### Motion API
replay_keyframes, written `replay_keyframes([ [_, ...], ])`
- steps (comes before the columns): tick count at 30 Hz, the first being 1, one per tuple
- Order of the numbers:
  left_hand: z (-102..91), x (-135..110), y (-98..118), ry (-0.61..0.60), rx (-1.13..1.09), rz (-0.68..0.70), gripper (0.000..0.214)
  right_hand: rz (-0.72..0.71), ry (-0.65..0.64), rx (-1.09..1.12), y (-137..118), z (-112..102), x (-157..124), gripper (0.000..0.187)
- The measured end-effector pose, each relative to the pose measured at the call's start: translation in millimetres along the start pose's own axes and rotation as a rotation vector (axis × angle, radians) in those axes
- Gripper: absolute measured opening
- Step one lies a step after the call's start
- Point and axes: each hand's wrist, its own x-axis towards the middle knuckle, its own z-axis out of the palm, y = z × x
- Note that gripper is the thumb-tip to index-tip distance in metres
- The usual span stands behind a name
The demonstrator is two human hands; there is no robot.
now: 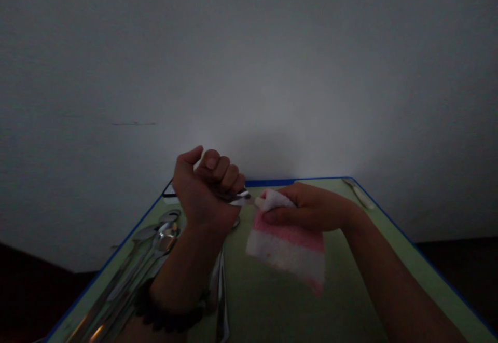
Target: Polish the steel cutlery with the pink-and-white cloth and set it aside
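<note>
My left hand [208, 192] is closed, palm up, around a shiny metal piece of cutlery [239, 197]. The far end of the cutlery is hidden inside my fist, so its kind does not show. A pale tip of it reaches into a pink and white striped cloth [288, 249]. Pinched around that tip, my right hand [299, 208] grips the cloth, whose lower part hangs down over the table. Several metal spoons and ladles [165, 236] lie in a bunch left of my left forearm, partly covered by it.
The green table [295, 301] has a blue edge and stands against a grey wall [249, 73]. A utensil with a pale handle [360, 195] lies at the far right corner. Another long metal utensil [221, 301] lies beside my left forearm. A white-topped object [170, 193] sits at the far left corner.
</note>
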Motion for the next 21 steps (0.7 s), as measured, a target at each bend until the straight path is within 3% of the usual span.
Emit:
replay_keyframes([
  [6,17.9,-8.4,-10.7,-0.060,0.151,-0.123,0.034,-0.065,-0.022,-0.104,-1.6,5.7,10.5,0.030],
  [11,8.4,-0.8,8.3,-0.016,0.124,0.020,0.034,-0.087,0.007,-0.092,2.3,2.8,10.6,0.031],
  [15,-1.9,5.3,20.0,-0.066,0.140,0.047,0.030,-0.066,-0.005,-0.034,3.1,-1.6,3.9,0.029],
  [18,-9.4,7.7,19.2,-0.150,0.390,0.033,0.016,-0.054,0.063,-0.102,-0.9,-5.8,-1.7,0.028],
  [20,-15.8,8.5,17.6,-0.194,0.723,0.051,0.004,-0.041,0.152,-0.203,-5.2,-8.9,-5.8,0.030],
  [21,-19.2,8.6,17.5,-0.226,0.908,0.073,0.008,-0.031,0.197,-0.251,-7.2,-10.3,-8.1,0.031],
])
